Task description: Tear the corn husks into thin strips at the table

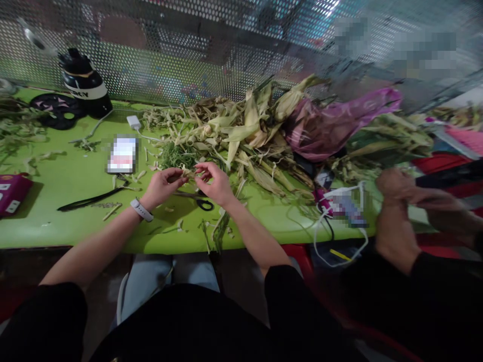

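My left hand (pixel 164 185) pinches a pale, curled bit of plant (pixel 188 172) between thumb and fingertips. Close by on its right, my right hand (pixel 216 184) has its fingers bent in a pinch at the other end of this bit. Its exact kind is too small to make out. Beneath both hands lies a pair of scissors (pixel 204 203) with dark handles. A heap of thin green shreds (pixel 175 157) sits just beyond my fingers. Behind it rises a large pile of dry, yellowish corn husks (pixel 241 128).
A phone (pixel 123 155) and a black strap (pixel 92 199) lie left on the green table (pixel 68 229). Further back stand a black bottle (pixel 85 90) and a charger (pixel 133 122). A pink plastic bag (pixel 317 130) rests on the husks. At right are another person's hands (pixel 400 191) and white cables (pixel 319 241).
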`<move>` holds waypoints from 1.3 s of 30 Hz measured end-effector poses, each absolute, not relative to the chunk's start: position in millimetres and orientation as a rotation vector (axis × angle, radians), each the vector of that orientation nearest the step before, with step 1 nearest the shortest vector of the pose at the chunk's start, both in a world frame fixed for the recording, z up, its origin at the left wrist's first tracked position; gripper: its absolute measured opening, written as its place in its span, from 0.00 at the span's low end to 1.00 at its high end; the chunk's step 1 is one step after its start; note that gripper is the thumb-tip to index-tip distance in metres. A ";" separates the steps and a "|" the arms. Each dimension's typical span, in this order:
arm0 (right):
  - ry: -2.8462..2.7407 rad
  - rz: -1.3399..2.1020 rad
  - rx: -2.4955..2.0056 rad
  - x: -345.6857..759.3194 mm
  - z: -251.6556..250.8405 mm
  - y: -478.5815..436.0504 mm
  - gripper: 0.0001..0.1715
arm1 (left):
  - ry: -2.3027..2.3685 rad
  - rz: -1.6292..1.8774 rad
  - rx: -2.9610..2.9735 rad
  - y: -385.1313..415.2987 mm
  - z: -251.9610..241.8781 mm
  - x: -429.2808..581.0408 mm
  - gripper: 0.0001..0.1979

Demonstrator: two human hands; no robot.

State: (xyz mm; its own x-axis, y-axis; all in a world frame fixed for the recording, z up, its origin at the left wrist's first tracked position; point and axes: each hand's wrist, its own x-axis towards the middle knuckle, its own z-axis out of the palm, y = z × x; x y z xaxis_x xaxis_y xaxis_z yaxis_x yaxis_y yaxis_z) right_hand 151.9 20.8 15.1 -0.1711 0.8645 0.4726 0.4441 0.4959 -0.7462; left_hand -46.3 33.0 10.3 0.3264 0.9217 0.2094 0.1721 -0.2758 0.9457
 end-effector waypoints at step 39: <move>-1.414 1.086 -1.075 151.6 17.6 42.9 0.33 | 0.629 0.472 1.590 19.6 28.7 -43.2 0.14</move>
State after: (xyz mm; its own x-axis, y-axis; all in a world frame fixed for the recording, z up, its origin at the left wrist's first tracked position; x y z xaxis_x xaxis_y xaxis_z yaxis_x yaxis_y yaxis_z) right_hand 151.6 42.9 17.6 -0.0925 0.9772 0.1911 0.0673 0.1976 -0.9780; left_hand -43.2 19.6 28.7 0.7638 0.6427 -0.0603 0.1211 -0.0509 0.9913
